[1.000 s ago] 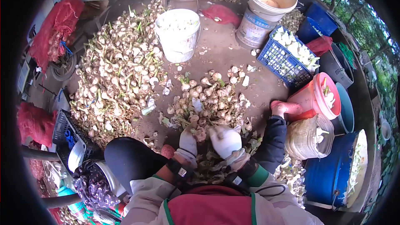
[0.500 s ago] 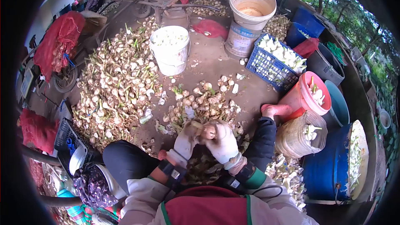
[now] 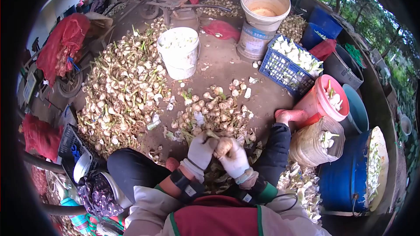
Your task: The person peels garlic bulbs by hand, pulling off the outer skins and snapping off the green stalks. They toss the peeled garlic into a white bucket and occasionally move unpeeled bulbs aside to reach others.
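Both hands wear whitish gloves and meet in front of my lap. My right hand (image 3: 235,159) is closed round a brownish garlic bulb (image 3: 223,147). My left hand (image 3: 200,149) is closed at the bulb's other side, its fingers on the stem end; the fingertips are partly hidden. Just beyond the hands is a small heap of untrimmed garlic bulbs (image 3: 221,111) with roots, stems and loose skins. Peeled skins lie on the ground below the hands.
A large garlic pile (image 3: 124,91) spreads at left. Ahead stands a white bucket (image 3: 177,61) of pale cloves. To the right are a blue crate (image 3: 280,72), a pink bucket (image 3: 308,100), a woven sack (image 3: 306,144) and a blue barrel (image 3: 343,170), all with pale garlic pieces.
The hands have tilted and shifted slightly, with the left wrist turned further and the garlic bulb moved a little right and down. A stem end now shows by the left fingers.
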Demonstrator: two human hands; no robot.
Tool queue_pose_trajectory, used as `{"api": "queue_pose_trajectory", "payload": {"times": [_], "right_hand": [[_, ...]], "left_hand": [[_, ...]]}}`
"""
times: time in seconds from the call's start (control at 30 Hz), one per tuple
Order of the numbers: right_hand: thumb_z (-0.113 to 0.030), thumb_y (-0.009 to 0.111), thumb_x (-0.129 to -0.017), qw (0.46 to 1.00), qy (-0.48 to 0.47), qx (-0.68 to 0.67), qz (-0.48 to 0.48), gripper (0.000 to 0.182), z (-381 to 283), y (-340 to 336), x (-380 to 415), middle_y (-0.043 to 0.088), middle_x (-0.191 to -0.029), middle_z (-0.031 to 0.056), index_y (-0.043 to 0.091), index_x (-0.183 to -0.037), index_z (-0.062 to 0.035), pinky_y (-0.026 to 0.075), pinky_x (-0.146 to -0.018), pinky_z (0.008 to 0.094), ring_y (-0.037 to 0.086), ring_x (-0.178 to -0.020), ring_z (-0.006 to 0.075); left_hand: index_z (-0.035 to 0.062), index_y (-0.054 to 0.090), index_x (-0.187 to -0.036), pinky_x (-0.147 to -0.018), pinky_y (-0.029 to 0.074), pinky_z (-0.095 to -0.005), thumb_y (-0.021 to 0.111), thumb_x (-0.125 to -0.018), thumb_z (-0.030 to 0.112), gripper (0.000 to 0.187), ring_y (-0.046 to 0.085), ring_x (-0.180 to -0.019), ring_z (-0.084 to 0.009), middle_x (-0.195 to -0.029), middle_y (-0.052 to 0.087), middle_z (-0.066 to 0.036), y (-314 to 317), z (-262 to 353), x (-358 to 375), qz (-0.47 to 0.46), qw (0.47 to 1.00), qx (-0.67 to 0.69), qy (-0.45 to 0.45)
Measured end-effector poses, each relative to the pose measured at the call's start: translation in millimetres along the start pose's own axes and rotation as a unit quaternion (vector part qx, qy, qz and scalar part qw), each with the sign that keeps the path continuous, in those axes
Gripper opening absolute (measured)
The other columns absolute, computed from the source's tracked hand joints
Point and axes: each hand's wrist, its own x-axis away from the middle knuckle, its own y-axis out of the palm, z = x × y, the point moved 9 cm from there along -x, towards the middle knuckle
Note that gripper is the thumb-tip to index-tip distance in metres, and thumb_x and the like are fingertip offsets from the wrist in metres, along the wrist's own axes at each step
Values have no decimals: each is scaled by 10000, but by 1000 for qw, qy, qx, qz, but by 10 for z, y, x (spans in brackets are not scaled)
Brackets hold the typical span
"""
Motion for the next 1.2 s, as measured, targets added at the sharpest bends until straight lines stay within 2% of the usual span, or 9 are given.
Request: {"api": "queue_pose_trajectory", "payload": {"times": [0.1,0.17,0.23,0.3,0.37,0.57,0.77,0.93,1.2], "right_hand": [[-118,758,-733,946,-116,271,135,578,-485,-411,-28,584,-1063,173,483,-1226,4,500,-775,390,607,-877,323],[-160,774,-706,909,-288,298,-39,632,-491,-146,70,588,-1059,177,467,-1235,-3,500,-768,403,606,-880,331],[-219,716,-815,927,-274,253,-30,465,-472,-178,93,603,-1029,140,505,-1182,-25,502,-732,357,616,-840,260],[-326,534,-963,990,52,-123,-38,311,72,-178,26,619,-968,95,545,-1109,-52,498,-695,312,614,-797,181],[-499,305,-1010,713,195,-642,-201,521,511,250,40,637,-839,39,560,-1143,-64,475,-668,222,610,-758,121],[-273,554,-929,989,46,-140,22,589,-179,-133,-139,608,-1048,44,318,-1395,1,458,-793,238,541,-959,73],[-479,373,-994,881,351,-318,19,550,209,-50,-36,671,-808,45,599,-1152,-3,429,-612,233,582,-694,100],[-406,361,-1009,936,253,-245,12,484,141,-93,-191,688,-898,67,601,-1148,-9,469,-664,257,621,-774,128],[-221,653,-884,970,17,226,90,247,-528,-152,-185,636,-794,80,611,-1056,-48,492,-617,326,600,-651,252]], "left_hand": [[39,564,-825,-607,468,-283,602,-773,-5,78,577,-669,-177,-728,526,-18,104,-146,95,-105,930,-304,178],[46,564,-880,-587,460,-262,590,-790,-4,106,568,-661,-157,-688,492,3,155,-512,150,-56,948,255,-183],[45,567,-886,-590,453,-259,570,-852,18,43,550,-652,-114,-689,511,12,181,-403,173,-51,976,138,-161],[23,596,-920,-626,464,-272,560,-878,57,65,556,-688,-87,-743,579,-9,219,-124,250,-13,976,146,-160],[-4,638,-1000,-680,490,-276,578,-867,88,172,605,-731,-133,-783,649,-55,292,203,240,-85,991,-105,19],[12,630,-940,-672,492,-299,628,-868,164,169,608,-724,-136,-793,669,-71,-109,36,-13,-40,986,-152,-59],[33,621,-955,-659,485,-318,573,-902,172,156,589,-682,-147,-749,607,-42,-378,274,67,-35,916,-327,228],[58,458,-1287,-827,475,-328,598,-910,225,436,532,-1039,-200,-1127,554,-43,-517,169,61,85,909,383,-141],[-1,567,-1030,-670,474,-259,687,-842,96,242,575,-739,-126,-801,612,-50,-302,159,338,64,991,121,13]]}}
